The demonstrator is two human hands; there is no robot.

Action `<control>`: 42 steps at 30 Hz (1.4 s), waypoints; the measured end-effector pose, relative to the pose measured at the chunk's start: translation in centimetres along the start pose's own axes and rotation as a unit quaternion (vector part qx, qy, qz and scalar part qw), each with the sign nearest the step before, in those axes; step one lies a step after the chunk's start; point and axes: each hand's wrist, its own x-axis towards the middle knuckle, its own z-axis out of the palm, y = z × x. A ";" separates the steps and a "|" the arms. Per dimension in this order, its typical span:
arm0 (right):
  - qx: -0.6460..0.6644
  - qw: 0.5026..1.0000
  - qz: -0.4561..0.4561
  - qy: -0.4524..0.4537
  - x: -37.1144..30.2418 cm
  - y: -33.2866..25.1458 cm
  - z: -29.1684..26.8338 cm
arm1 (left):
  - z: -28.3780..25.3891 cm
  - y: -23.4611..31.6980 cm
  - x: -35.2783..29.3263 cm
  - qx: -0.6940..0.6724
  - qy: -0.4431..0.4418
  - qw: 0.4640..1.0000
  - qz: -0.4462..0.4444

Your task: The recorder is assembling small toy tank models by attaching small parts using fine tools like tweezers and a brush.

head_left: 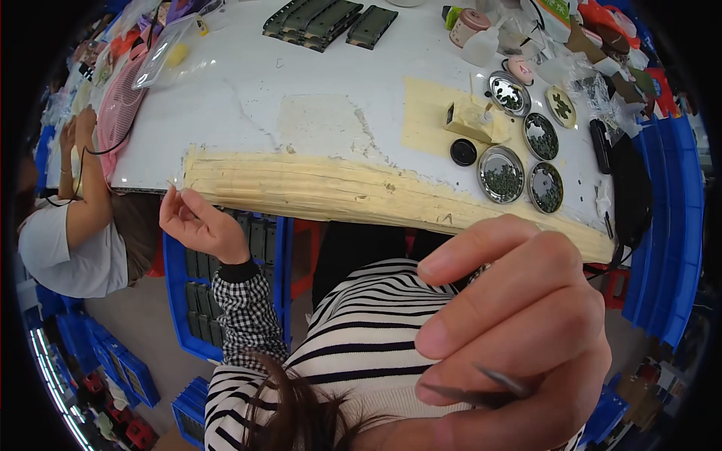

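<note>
Dark, pointed tweezers (462, 393) jut from the right hand (534, 316), which looms close to the camera at 4 o'clock, its fingers curled round the tool and the tips aimed toward 9 o'clock. At 9 o'clock the left hand (214, 229) is raised just by the near edge of the white bench (210, 90), thumb and forefinger drawn close together; whether they pinch anything tiny cannot be told. Pale yellow tape (301, 180) runs along that edge. Toward 2 o'clock sit four round metal dishes (501, 154) scattered with small dark green pieces, with a cream dish (570, 116) beside them at their far right. Just to their left, a yellow block (466, 124) rests on the bench, and a round black lid (463, 152) lies near it. At 12 o'clock, on the far part of the bench, are dark green panels (312, 26), several bunched together and one beside them. Pink mesh (124, 109) drapes at 10 o'clock, near a co-worker (75, 244) in a pale top. Below the left hand, at 8 o'clock, a blue crate (177, 289) holds more green panels.
</note>
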 end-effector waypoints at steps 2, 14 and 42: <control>-0.007 1.000 0.015 -0.001 0.2 -0.7 -0.3 | 3.9 2.7 2.1 -0.002 -0.099 0.993 0.065; -0.071 0.893 0.374 0.241 -9.7 -1.8 -7.3 | 29.5 3.2 1.3 0.283 -0.450 0.784 0.320; -0.400 0.845 0.341 0.098 -13.3 7.6 -10.2 | 9.8 14.3 -1.9 -0.310 -0.419 0.684 -0.511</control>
